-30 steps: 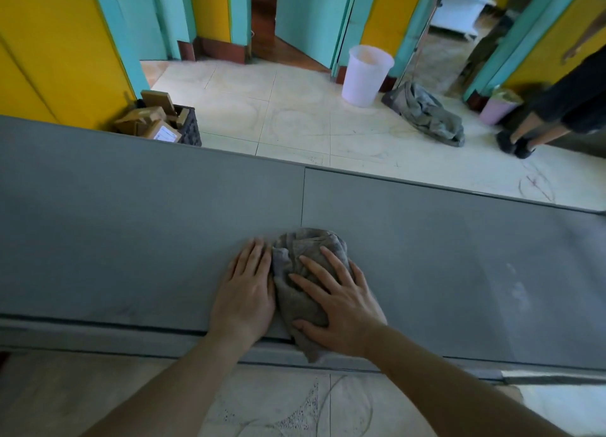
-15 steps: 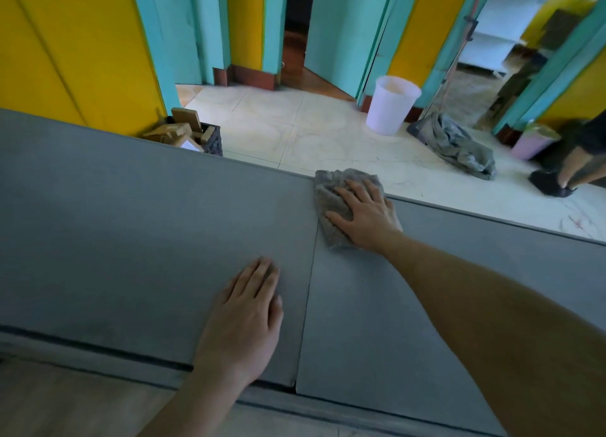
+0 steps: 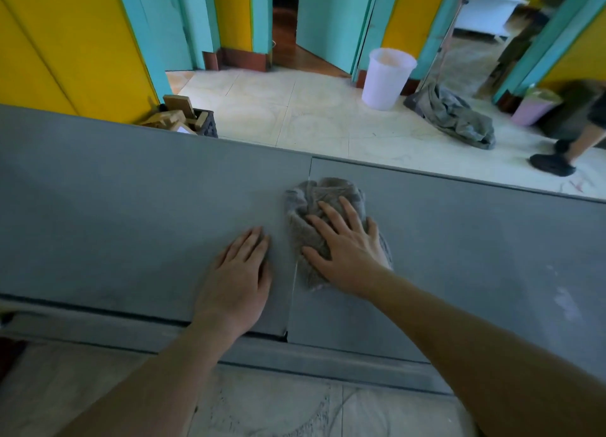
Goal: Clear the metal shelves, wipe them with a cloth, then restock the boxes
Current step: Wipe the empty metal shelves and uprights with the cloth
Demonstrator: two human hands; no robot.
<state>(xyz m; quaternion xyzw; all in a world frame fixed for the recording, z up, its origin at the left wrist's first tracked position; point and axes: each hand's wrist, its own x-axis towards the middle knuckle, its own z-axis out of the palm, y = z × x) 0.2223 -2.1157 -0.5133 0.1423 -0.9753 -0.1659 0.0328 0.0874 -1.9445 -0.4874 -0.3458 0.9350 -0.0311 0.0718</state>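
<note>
A grey metal shelf (image 3: pixel 475 240) made of two panels stretches across the view, with a seam down its middle. A crumpled grey cloth (image 3: pixel 314 204) lies just right of that seam. My right hand (image 3: pixel 344 243) presses flat on the cloth with its fingers spread. My left hand (image 3: pixel 239 276) rests flat on the left panel beside the seam, near the front edge, holding nothing. A dark crate of cardboard boxes (image 3: pixel 183 118) stands on the floor behind the shelf at the left.
Behind the shelf lies a tiled floor with a white bucket (image 3: pixel 387 76), a heap of grey fabric (image 3: pixel 459 118) and a pink bin (image 3: pixel 534 107). A person's leg and dark shoe (image 3: pixel 554 163) are at the far right. Yellow and teal walls stand beyond.
My right hand has pulled the cloth back from the shelf's far edge toward me, to mid-shelf. My left hand has stayed flat on the left panel.
</note>
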